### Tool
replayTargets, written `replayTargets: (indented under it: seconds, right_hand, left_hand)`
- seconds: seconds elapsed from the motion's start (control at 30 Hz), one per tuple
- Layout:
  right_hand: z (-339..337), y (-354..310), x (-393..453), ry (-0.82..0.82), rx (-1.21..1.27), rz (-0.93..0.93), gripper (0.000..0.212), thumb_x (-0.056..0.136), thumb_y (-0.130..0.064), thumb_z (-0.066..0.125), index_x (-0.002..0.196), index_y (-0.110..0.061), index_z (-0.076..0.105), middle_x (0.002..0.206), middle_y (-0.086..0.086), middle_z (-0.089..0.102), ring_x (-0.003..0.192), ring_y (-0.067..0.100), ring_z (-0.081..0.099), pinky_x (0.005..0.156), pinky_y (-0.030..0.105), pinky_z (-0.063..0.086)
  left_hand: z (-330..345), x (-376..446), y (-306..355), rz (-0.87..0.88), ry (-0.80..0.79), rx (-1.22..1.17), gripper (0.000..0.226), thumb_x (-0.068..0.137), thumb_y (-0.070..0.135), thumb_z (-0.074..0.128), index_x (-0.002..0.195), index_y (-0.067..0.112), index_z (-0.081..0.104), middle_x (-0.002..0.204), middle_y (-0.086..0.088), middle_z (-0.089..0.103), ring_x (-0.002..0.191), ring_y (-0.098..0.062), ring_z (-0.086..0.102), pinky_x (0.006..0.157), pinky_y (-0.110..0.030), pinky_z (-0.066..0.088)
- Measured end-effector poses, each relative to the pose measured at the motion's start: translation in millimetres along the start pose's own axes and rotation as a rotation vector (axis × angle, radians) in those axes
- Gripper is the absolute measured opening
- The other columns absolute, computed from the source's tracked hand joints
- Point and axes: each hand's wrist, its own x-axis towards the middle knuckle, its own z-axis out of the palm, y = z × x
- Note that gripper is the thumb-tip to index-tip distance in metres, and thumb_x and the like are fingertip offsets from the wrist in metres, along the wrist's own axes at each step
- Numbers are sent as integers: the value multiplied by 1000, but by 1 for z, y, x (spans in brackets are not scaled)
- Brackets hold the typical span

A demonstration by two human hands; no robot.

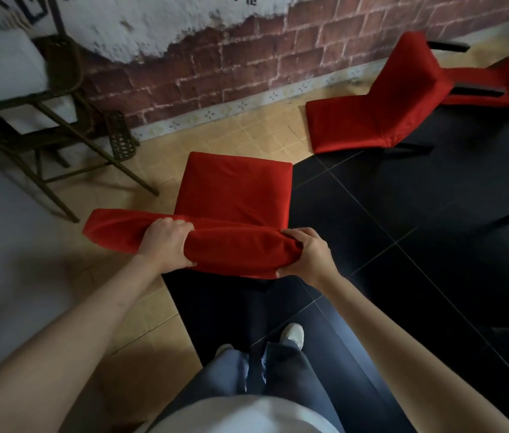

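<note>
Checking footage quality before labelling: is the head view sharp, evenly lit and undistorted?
Head view: left hand, right hand and the red chair they grip are sharp; the wicker chair is smeared; the brick wall bows from the wide lens; the black floor is dim.

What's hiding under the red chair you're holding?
Around the red chair only tan floor tiles and black floor tiles show. Whatever sits directly beneath is covered by its seat and backrest.

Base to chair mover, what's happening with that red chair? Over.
Left hand and right hand both grip the red chair by its backrest top. Seat points at the brick wall. Wicker chair left, second red chair right, both apart.
</note>
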Motion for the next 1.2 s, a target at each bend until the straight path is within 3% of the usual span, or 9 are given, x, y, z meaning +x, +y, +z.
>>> replayTargets:
  seconds: [0.13, 0.33, 0.6, 0.73, 0.83, 1.2]
  right_hand:
    - [17, -15, -2, -19, -19, 2, 99, 46, -34, 95, 135, -33, 52, 132, -7, 44, 121, 20, 44, 103, 38, 42]
    - [15, -17, -6, -20, -61, 57, 102, 49, -35, 94, 140, -32, 47, 137, -4, 41, 124, 21, 42, 99, 30, 36]
    - [5, -17, -5, -81, -85, 84, 106, 50, -36, 93, 143, -31, 42, 139, -1, 43, 126, 23, 41, 102, 34, 37]
    - [-19, -5, -5, -189, -110, 113, 117, 47, -36, 93, 147, -34, 32, 133, 3, 48, 122, 24, 45, 99, 33, 39]
    - [-49, 15, -3, -220, -105, 167, 122, 49, -31, 94, 150, -32, 26, 138, 8, 47, 127, 28, 46, 103, 41, 44]
    - [-190, 120, 41, -166, -114, 224, 108, 62, -25, 91, 150, -25, 29, 143, 12, 45, 129, 30, 46, 103, 42, 44]
  left_hand:
    - [6, -13, -18, -24, 20, -9, 72, 58, 53, 85, 116, 19, 60, 108, 1, 64, 100, -21, 58, 94, -34, 43]
    - [13, -19, -19, -34, 1, -65, 97, 60, 58, 82, 142, 24, 42, 134, 2, 50, 127, -21, 43, 112, -38, 26]
    - [5, -13, -9, 26, -70, -145, 101, 61, 71, 73, 146, 31, 36, 143, 5, 43, 135, -20, 35, 117, -44, 17]
    - [-11, 6, 24, 111, -35, -251, 93, 62, 76, 67, 141, 33, 43, 139, 4, 48, 131, -20, 41, 115, -42, 23]
    - [-25, 33, 58, 145, -14, -287, 89, 64, 76, 66, 140, 34, 44, 138, 4, 50, 130, -20, 43, 113, -41, 25]
    - [-61, 160, 207, 154, -9, -220, 78, 72, 67, 67, 139, 33, 47, 137, -1, 53, 128, -23, 46, 111, -43, 23]
